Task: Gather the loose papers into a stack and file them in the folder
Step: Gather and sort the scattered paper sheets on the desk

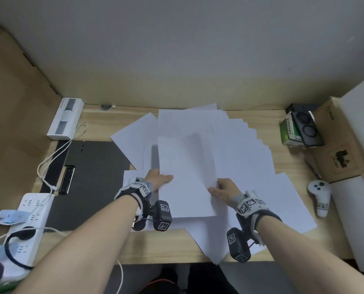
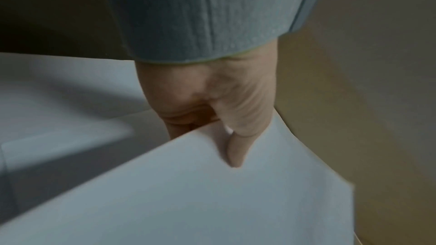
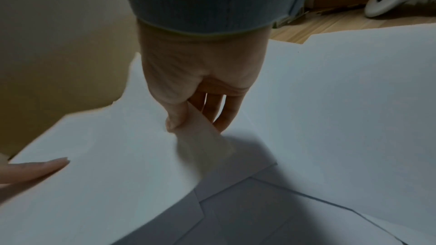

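Observation:
Several loose white papers (image 1: 242, 149) lie fanned over the middle and right of the wooden desk. A raised white sheet (image 1: 186, 177) is held between both hands above them. My left hand (image 1: 158, 178) pinches its left edge, thumb (image 2: 235, 152) on top and fingers hidden beneath. My right hand (image 1: 220, 187) pinches its right edge, thumb (image 3: 175, 118) above and fingers (image 3: 220, 113) under the paper (image 3: 106, 174). The black folder (image 1: 92, 179) lies flat at the left, a metal clip (image 1: 67, 180) near its left side, partly under the papers.
A white power strip (image 1: 31, 215) with plugs and cables sits at the front left. A white box (image 1: 66, 118) stands at the back left. Cardboard boxes (image 1: 336, 145), a green box (image 1: 289, 130) and a white controller (image 1: 320, 193) crowd the right. The desk's front edge (image 1: 155, 261) is near.

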Demonstrator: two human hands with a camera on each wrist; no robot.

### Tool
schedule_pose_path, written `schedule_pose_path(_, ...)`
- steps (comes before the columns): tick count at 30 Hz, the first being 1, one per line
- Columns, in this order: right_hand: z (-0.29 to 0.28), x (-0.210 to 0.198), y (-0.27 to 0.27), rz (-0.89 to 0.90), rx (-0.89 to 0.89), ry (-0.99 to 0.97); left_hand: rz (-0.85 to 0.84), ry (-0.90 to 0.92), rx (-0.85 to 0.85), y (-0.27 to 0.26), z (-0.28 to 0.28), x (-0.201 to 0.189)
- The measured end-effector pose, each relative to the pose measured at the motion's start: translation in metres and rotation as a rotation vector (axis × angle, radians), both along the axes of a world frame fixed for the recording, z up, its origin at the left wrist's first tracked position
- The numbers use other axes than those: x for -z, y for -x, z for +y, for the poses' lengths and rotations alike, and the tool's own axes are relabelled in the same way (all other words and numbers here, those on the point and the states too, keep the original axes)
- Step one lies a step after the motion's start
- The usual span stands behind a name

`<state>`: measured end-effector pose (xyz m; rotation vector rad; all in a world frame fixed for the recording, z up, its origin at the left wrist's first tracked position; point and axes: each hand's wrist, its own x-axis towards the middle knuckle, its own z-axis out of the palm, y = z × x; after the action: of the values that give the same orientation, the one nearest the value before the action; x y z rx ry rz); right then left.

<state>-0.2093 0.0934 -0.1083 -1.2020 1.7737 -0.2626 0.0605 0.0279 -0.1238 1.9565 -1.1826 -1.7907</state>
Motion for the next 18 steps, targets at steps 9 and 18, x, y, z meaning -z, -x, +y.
schedule_pose_path(9, -0.056, 0.004, 0.0, 0.244, -0.115, 0.025, -0.427, 0.098, -0.173, -0.052, -0.012, -0.002)
schedule_pose_path(18, -0.14, 0.001, -0.056, 0.361, -0.281, -0.095, -0.462, -0.063, -0.331, -0.11, 0.006, 0.035)
